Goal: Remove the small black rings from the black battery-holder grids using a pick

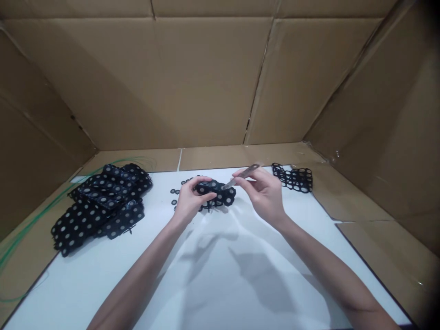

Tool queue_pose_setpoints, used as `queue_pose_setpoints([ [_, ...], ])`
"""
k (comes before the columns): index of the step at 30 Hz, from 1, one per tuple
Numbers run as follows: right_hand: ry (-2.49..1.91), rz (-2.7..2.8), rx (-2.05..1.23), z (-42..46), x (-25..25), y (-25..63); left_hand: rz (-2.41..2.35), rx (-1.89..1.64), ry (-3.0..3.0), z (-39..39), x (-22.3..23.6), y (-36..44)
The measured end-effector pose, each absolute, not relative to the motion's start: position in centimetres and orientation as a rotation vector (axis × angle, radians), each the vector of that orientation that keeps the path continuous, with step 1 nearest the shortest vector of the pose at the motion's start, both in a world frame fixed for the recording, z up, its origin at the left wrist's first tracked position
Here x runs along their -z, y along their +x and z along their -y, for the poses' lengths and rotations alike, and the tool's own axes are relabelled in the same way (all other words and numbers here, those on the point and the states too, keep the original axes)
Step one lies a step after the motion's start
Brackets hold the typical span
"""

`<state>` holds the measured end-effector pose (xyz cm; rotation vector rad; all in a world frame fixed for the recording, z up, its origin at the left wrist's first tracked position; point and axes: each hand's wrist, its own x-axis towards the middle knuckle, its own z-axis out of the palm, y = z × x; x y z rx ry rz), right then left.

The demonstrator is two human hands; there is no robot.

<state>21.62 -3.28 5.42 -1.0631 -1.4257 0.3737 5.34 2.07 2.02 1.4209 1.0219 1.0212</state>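
My left hand (187, 200) is closed on a black rubbery piece with round grey discs (229, 196), thumb in front and fingers over the top. Between the thumb and fingers of my right hand (267, 195) is a slim metal knife-like tool (249, 171). Its pointed end slants down to the left and meets the piece, or nearly so; exact contact is too small to tell. Several loose black rings with grey centres (174, 202) lie just left of my left hand. Part of the piece is hidden behind my left fingers.
On the left is a heap of black sheets with grey dots (82, 220). A black mesh of open rings (302, 180) lies at the back right. Green strands (37, 215) run along the left side. Cardboard walls (213, 82) enclose the white table (213, 284).
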Motion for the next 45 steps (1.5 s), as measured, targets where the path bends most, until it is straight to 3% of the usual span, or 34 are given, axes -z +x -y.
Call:
queue_pose_setpoints([
  [5, -1.034, 1.455, -0.393, 3.0, -4.7, 21.3, -0.990, -0.997, 1.286, -1.8, -2.1, 5.6],
  [11, -1.020, 1.478, -0.323, 3.0, -4.9, 21.4, -0.971, -0.718, 0.929, -2.3, -1.0, 5.5],
  [17, -1.000, 1.509, -0.322, 3.0, -4.9, 21.5, -1.023, -0.525, 1.076, -3.6, -0.1, 4.6],
  [26, -0.957, 1.456, -0.398, 3.4, -5.1, 21.4, -1.042, -0.775, 1.590, -1.3, -3.4, 5.2],
  [45, -0.968, 1.514, -0.355, 3.7, -5.3, 21.5, -0.959, -0.963, 1.821, -0.2, -3.3, 5.4],
])
